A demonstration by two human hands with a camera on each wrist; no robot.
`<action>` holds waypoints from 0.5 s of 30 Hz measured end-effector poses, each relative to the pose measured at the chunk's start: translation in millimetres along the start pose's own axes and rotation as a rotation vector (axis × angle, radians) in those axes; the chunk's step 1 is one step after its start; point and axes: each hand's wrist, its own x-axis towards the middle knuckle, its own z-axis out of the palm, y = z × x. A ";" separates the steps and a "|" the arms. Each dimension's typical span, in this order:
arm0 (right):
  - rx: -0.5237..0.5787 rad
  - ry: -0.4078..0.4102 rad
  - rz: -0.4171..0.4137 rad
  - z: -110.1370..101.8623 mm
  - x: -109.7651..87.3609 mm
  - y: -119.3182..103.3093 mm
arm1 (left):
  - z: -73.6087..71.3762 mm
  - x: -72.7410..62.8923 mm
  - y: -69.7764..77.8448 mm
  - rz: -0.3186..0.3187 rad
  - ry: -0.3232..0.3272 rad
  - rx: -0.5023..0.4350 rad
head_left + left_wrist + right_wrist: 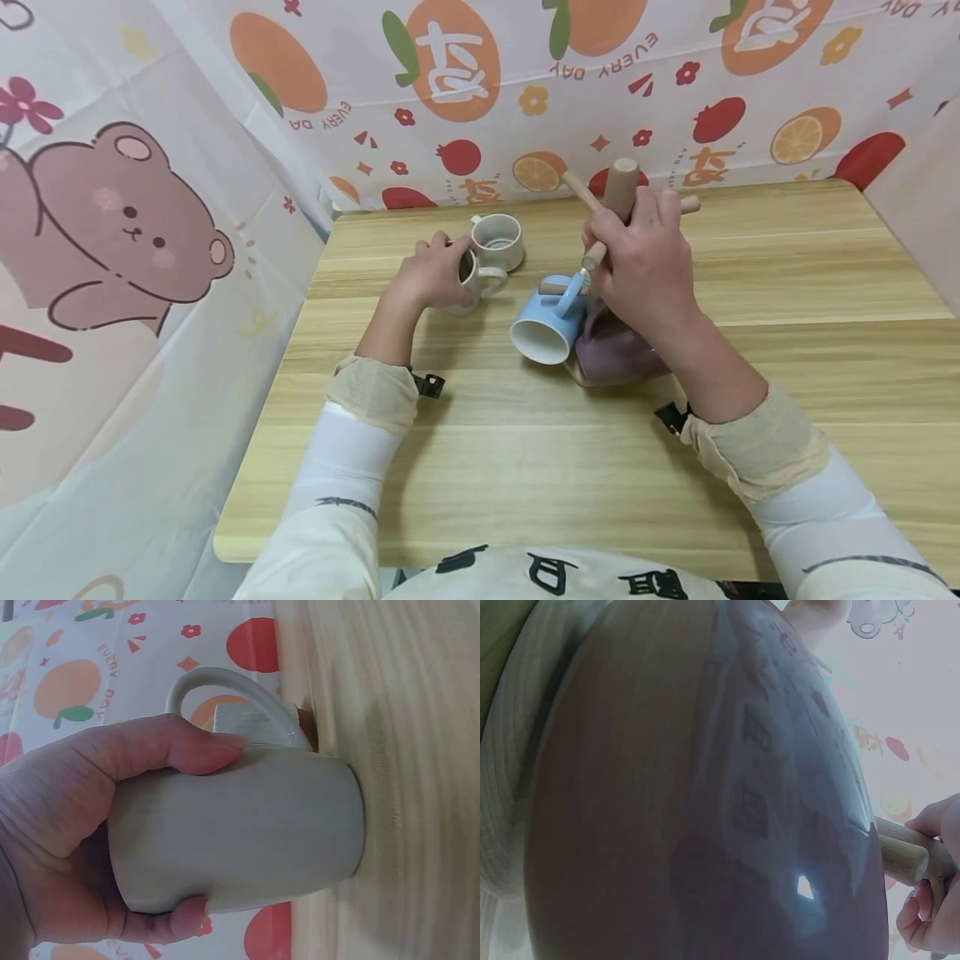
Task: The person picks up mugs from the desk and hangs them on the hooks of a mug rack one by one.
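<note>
My left hand (431,275) grips a pale mug (240,825) around its body from above. The mug is upright on the table, its handle (492,282) pointing right. My right hand (648,258) holds a wooden mug tree (621,187) by its upper post, among the pegs. A light blue mug (542,321) hangs from a peg on its near left side, mouth tilted down toward me. Beside it hangs a glossy purple mug (618,350), partly hidden under the right hand and large in the right wrist view. Most of the tree's base is hidden.
A short white cup (510,254) stands upright just behind the pale mug, its handle toward the back left. The wooden table (525,467) ends at a printed cloth (465,150) at the back. More cloth hangs along the left side.
</note>
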 end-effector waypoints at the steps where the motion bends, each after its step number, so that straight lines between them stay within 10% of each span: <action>1: 0.001 0.000 0.001 0.1 -0.1 0.1 | 1.4 -1.4 -0.9 -0.001 0.011 -0.005; 15: 0.003 0.012 -0.009 2.1 -0.4 0.5 | 17.1 -23.7 -18.8 -0.053 0.208 -0.144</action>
